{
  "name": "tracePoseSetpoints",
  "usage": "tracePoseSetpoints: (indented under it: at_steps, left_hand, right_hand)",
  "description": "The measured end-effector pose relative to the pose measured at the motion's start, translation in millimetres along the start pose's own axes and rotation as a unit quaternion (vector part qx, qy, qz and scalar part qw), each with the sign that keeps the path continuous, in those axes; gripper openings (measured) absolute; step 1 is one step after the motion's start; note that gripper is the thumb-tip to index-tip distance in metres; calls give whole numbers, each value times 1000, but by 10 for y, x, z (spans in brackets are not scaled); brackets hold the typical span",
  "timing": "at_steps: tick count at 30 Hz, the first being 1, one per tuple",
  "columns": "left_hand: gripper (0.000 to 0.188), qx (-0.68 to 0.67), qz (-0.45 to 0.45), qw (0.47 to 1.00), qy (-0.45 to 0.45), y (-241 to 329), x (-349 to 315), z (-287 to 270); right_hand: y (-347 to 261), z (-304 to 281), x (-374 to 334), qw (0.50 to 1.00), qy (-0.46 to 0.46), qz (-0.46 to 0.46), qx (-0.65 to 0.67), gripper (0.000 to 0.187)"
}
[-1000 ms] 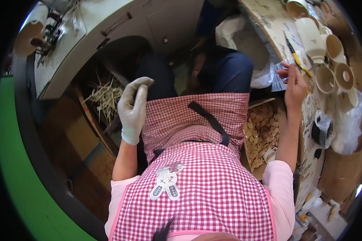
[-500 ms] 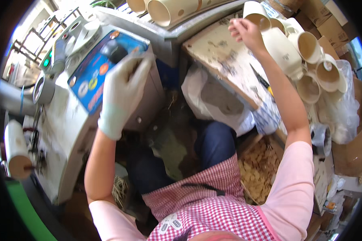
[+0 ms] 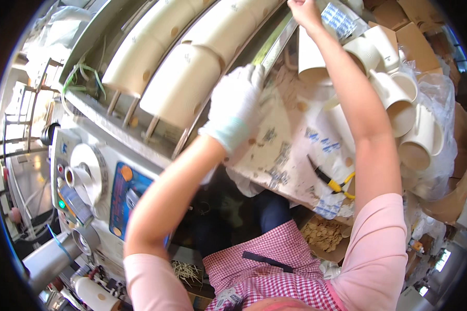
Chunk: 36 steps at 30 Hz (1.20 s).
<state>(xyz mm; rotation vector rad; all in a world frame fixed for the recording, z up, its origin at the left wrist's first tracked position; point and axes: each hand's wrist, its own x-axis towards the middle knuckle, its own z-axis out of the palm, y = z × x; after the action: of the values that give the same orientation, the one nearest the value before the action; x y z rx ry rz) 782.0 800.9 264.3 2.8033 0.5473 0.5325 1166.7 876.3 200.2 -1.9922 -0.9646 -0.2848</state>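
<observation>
My left hand (image 3: 237, 101), in a white glove with a pale green cuff, reaches over the right edge of the rows of cream cylinders (image 3: 179, 83). Its fingers are curled at the near end of a shiny pale strip (image 3: 279, 47); whether they grip it is unclear. At the top edge of the view is my bare right hand (image 3: 307, 13), fingers closed, near the strip's far end. What it pinches, if anything, is hidden. Beside my right forearm lie cream mugs (image 3: 416, 142) with handles, several on their sides. Yellow-handled pliers (image 3: 333, 182) rest on the worktop (image 3: 267, 122).
A machine with a blue panel (image 3: 122, 194) and white reel (image 3: 88, 166) stands at left. Cardboard boxes (image 3: 417, 44) and a clear plastic bag (image 3: 436, 103) are at right. Below the worktop, a box holds tan flat pieces (image 3: 324, 234).
My view has swung so the rows of cylinders show more fully. The gloved left hand has left the blue-panelled machine and moved right. My right hand has gone farther away, still closed.
</observation>
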Motion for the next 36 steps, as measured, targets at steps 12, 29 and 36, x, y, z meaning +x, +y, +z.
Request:
tracePoseSetpoints:
  at_steps: [12, 29, 36]
  left_hand:
    - [36, -5, -273, 944, -184, 92, 934, 740]
    - [43, -35, -298, 928, -222, 80, 1005, 713]
    - [45, -24, -297, 927, -227, 100, 1042, 689]
  right_hand:
    - [-229, 381, 1029, 931, -298, 114, -176, 73]
    - [802, 810, 2086, 949, -187, 188, -171, 57]
    - [1175, 1115, 2157, 961, -157, 181, -138, 57]
